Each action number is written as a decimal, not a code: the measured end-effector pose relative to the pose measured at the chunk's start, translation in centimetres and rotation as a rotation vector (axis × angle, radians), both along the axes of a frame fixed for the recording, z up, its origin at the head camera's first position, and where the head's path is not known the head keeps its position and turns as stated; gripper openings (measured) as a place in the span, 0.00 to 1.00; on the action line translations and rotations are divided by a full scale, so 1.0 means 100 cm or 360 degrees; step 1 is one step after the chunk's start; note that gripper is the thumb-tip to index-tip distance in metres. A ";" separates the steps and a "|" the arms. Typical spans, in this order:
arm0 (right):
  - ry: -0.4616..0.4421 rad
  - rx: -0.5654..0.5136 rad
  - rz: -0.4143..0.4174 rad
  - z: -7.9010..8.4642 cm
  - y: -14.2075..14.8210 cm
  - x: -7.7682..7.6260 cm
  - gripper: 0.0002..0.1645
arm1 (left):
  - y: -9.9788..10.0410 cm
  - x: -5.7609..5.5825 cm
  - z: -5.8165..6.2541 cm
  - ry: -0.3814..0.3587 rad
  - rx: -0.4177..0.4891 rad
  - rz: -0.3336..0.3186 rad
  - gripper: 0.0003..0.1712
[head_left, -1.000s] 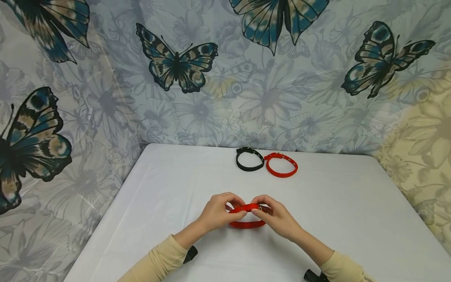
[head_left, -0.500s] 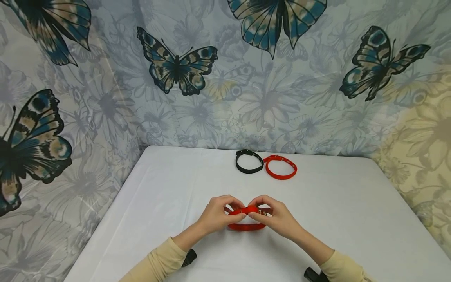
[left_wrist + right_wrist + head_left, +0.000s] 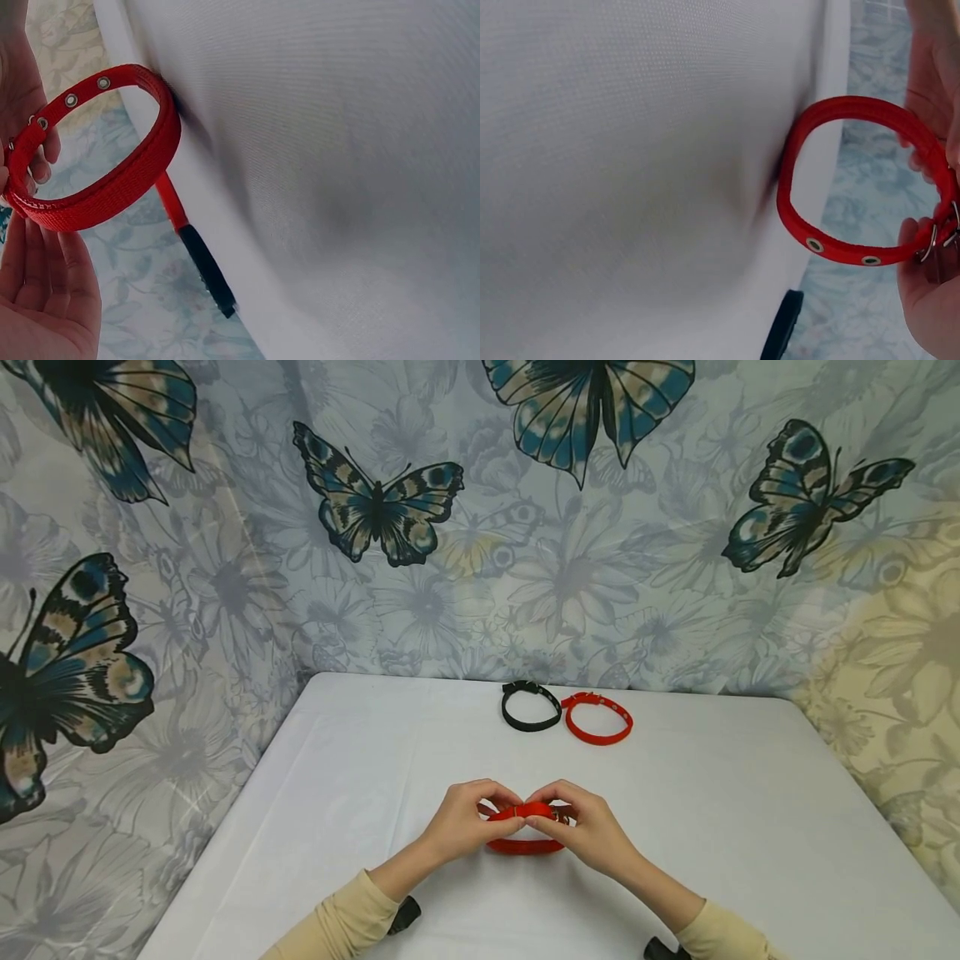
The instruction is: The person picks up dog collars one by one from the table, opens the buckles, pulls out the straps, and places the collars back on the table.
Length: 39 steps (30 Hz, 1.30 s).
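A red collar (image 3: 525, 847) with metal eyelets and a buckle is looped into a ring near the middle of the table, between both hands. My left hand (image 3: 463, 818) pinches the strap at the top of the loop between thumb and fingers. From the other side, close to the buckle, my right hand (image 3: 592, 831) pinches the same strap, and the fingertips of both hands nearly meet. In the left wrist view, the loop of the red collar (image 3: 105, 214) stands on edge, its lower side at the cloth. The right wrist view shows metal buckle parts (image 3: 932, 241) beside the right fingers.
A black collar (image 3: 531, 727) and a second red collar (image 3: 598, 739), both buckled into rings, lie side by side near the back edge of the white-covered table (image 3: 360, 752). A butterfly-patterned cloth (image 3: 420, 610) hangs behind.
The right fingers have shifted left along the strap, closer to the left fingertips. The left hand keeps its pinch. The whole view has tilted slightly upward.
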State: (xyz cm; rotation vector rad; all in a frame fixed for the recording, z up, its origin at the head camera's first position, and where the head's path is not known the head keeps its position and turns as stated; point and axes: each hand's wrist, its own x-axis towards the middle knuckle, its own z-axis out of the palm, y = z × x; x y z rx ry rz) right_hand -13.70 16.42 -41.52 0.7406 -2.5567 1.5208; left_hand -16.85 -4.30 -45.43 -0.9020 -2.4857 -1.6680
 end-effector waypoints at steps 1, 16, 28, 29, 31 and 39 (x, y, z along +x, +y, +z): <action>-0.0006 -0.0011 0.0001 -0.001 0.000 0.000 0.11 | 0.000 0.000 0.000 0.0000 0.0002 -0.0001 0.09; -0.0377 -0.0292 0.0030 -0.039 0.011 -0.015 0.13 | -0.002 -0.002 -0.005 -0.0081 0.0072 -0.0001 0.08; -0.0565 -0.0332 -0.0086 -0.029 0.018 -0.018 0.16 | 0.003 -0.001 -0.001 -0.0078 0.0102 0.0010 0.07; -0.0568 -0.0328 -0.0090 -0.029 0.018 -0.018 0.17 | 0.004 -0.001 -0.001 -0.0058 0.0093 0.0007 0.07; -0.0558 -0.0315 -0.0085 -0.030 0.018 -0.018 0.18 | 0.004 -0.002 -0.002 -0.0058 0.0079 0.0020 0.07; -0.0480 -0.0225 -0.0221 -0.024 0.016 -0.027 0.17 | 0.005 -0.007 -0.003 -0.0090 0.0087 0.0078 0.07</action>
